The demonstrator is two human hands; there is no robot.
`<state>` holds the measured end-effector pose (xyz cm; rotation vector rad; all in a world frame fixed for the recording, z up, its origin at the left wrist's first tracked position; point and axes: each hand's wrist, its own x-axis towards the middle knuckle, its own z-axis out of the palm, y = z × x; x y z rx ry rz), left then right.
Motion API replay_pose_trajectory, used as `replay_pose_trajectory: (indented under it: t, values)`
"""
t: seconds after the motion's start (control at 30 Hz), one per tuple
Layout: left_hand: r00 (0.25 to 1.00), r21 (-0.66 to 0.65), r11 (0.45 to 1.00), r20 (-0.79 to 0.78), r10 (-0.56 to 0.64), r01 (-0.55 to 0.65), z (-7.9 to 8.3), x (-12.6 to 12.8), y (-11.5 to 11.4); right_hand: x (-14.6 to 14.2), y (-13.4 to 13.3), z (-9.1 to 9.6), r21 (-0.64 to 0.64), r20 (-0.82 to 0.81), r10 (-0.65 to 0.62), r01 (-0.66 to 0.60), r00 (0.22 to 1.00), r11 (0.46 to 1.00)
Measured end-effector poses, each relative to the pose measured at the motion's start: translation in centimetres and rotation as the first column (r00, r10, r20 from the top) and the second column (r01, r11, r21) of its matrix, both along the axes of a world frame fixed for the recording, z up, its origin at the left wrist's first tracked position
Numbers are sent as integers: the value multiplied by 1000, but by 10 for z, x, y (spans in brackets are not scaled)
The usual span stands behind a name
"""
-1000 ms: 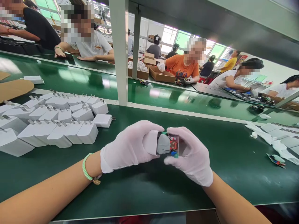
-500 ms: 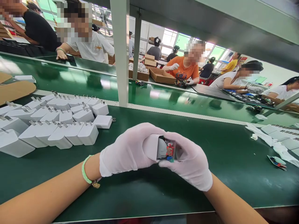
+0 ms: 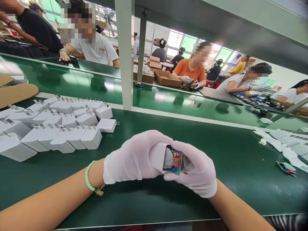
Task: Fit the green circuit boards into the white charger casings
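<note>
Both my hands wear white gloves and meet over the green bench (image 3: 149, 199). My left hand (image 3: 132, 158) is wrapped round a white charger shell (image 3: 157, 155) whose open end faces right. My right hand (image 3: 196, 171) is closed on a small circuit board (image 3: 175, 160) with red, blue and grey parts. Most of the board sits inside the shell's opening; only its right end shows between my fingers. A green bead bracelet (image 3: 89, 179) is on my left wrist.
Several white charger shells (image 3: 60, 128) with metal prongs lie in rows at the left. White parts and a loose circuit board (image 3: 286, 167) lie at the right. A white post (image 3: 125, 54) stands ahead. Other people work beyond a green conveyor (image 3: 168, 99), with cardboard boxes (image 3: 166, 78).
My right hand has pushed the circuit board further left into the shell, so less of it shows. Both hands have sunk slightly toward the bench.
</note>
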<state>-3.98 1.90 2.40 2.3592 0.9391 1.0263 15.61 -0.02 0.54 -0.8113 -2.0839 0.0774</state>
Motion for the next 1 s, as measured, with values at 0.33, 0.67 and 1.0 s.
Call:
replay_pose_trajectory:
  t: [0.33,0.67,1.0]
  values:
    - [999,-5,999,-22,42,-42,1,3,3,-2,11,-5,-113,64,118,-111,991,987]
    - [992,83,991,53,-113,109,1,1,5,-12,10,-6,-623,-438,216,-467,873,627]
    - [997,156,987,-67,-34,45,-4,7,-2,-19,9,10,-655,-582,187,-592,792,470]
